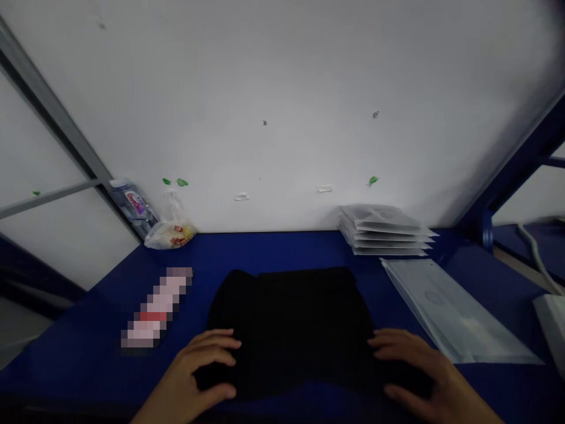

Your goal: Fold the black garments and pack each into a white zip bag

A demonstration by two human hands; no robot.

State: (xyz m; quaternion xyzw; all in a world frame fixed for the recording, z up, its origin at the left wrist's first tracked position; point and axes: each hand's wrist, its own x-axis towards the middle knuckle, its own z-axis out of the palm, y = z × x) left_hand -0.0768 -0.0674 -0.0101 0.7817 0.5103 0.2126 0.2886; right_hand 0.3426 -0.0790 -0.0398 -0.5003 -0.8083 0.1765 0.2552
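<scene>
A black cloth item (291,330), dark and low in detail, lies spread on the blue table in the middle of the view. My left hand (203,368) rests at its left edge, fingers apart and fingertips on the fabric. At the opposite edge, my right hand (415,368) touches the cloth with its fingers spread too. Neither hand is closed round the fabric. To the right lies a translucent plastic bag (459,312), flat on the table, near my right hand.
Several stacked plastic packets (388,229) stand at the back right of the blue table (265,250). A bottle (135,203) leans at the back left beside a knotted plastic bag (172,234). A pixelated item (159,306) lies at left. A white wall rises behind.
</scene>
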